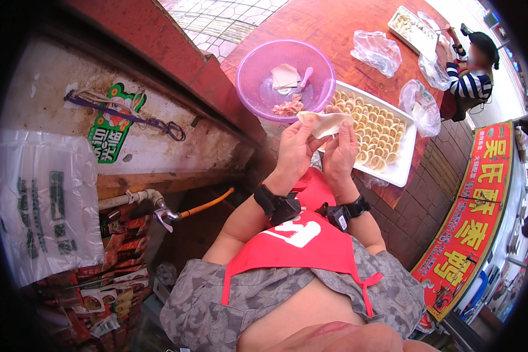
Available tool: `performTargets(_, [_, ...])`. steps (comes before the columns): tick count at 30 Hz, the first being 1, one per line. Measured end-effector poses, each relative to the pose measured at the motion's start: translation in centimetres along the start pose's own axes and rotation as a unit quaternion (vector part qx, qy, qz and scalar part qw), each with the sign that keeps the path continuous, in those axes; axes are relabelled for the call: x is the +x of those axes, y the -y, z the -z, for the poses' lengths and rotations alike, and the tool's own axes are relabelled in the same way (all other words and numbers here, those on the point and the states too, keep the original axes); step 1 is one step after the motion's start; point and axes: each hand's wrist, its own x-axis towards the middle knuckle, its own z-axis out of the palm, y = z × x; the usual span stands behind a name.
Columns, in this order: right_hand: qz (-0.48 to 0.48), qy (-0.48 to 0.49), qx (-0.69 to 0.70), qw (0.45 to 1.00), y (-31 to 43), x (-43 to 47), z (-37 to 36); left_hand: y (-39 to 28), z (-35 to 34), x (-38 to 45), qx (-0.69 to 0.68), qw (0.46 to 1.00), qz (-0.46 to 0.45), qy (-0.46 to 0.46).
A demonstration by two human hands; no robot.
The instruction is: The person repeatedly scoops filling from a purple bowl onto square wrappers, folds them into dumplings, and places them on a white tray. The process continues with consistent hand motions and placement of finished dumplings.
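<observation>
Between my left hand [295, 147] and my right hand [341, 152], a folded dough wrapper [328, 125] is pinched by the fingertips; whether it holds filling is hidden. Just beyond stands a translucent purple plastic bowl [246, 94] with minced meat [288, 107], a stack of square wrappers [284, 75] and a pink spoon [306, 78] inside. To the right, a white plastic tray [405, 159] bears rows of folded dumplings [376, 127], its near left part behind my right hand. Each wrist wears a black strap with a small device.
On the red-brown table [334, 22] lie crumpled plastic bags [377, 52]. Across it, a person in a striped top [471, 83] works at another dumpling tray [411, 30]. At left are a metal tap [165, 215] and hanging plastic bags [48, 202]; at right, a red-and-yellow sign [471, 211].
</observation>
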Motion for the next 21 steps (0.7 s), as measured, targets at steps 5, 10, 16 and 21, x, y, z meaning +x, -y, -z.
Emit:
performTargets(5, [0.037,0.043,-0.025,0.998,0.1,0.4,-0.1,-0.2,0.3,0.1,0.017,1.0,0.015,0.001])
performTargets(10, [0.035,0.06,-0.062,0.996,-0.1,0.7,0.2,-0.4,0.4,0.1,0.025,0.999,0.033,-0.011])
performTargets(16, [0.041,0.076,-0.113,0.99,-0.3,0.8,0.6,-0.6,1.0,0.2,0.064,0.998,0.027,-0.007])
performTargets(21, [0.013,0.133,-0.171,0.976,0.3,1.2,1.5,-0.7,1.8,0.6,0.097,0.994,0.006,0.043])
